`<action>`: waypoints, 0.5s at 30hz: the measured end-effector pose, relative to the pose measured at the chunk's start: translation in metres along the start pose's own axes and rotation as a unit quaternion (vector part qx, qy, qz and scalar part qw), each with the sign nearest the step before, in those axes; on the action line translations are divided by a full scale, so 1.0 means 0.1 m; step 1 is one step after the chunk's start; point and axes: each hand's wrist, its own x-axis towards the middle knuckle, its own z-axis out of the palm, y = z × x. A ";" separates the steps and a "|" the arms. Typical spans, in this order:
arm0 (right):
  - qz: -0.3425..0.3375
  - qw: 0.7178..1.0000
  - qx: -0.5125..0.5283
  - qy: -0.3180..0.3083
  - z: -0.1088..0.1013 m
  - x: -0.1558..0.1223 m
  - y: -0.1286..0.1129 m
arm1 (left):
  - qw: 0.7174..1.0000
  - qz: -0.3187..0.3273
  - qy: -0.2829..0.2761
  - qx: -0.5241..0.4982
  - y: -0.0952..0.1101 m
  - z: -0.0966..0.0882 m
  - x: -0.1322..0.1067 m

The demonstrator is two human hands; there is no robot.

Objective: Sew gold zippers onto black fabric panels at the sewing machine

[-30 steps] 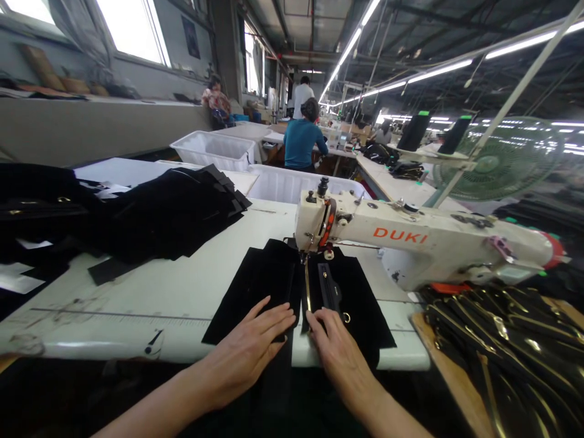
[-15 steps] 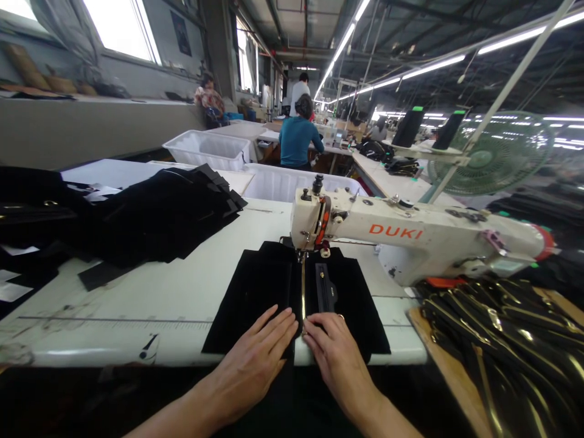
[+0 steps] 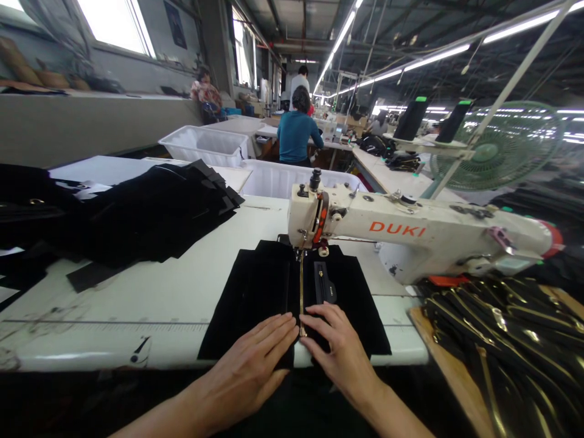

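The left hand [image 3: 255, 356] is lying flat, fingers together, on the left black fabric panel [image 3: 255, 292], apparently to keep it smooth and stop it creeping over the zipper; the brass-coloured zipper [image 3: 301, 289] is running straight from under the DUKI sewing machine [image 3: 378, 228] toward the table's front edge, presumably so that its edge is lining up with the needle; the right hand [image 3: 335, 340] is arching over the right black fabric panel [image 3: 360, 304], thumb and fingers spreading apart by the zipper's near end, likely to steady it, though whether they are pinching its tape I cannot tell; the stack of black pieces [image 3: 155, 210] is sitting off to the left and the gold-zippered pieces [image 3: 497, 347] are lying to the right, seemingly within reach yet leaving the panels room.
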 end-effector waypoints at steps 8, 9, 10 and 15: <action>-0.059 0.998 -0.009 0.018 0.12 0.01 0.05 | 0.994 0.000 -0.075 -0.078 -0.16 -0.33 0.10; -0.084 0.996 -0.025 0.031 0.17 0.00 0.09 | 0.995 0.015 -0.067 -0.074 -0.21 -0.28 0.10; -0.109 0.992 -0.047 0.045 0.21 -0.01 0.14 | 0.996 0.033 -0.051 -0.070 -0.26 -0.22 0.09; -0.101 0.984 -0.116 0.089 0.45 -0.07 0.35 | 0.994 0.104 0.004 -0.038 -0.45 -0.13 0.22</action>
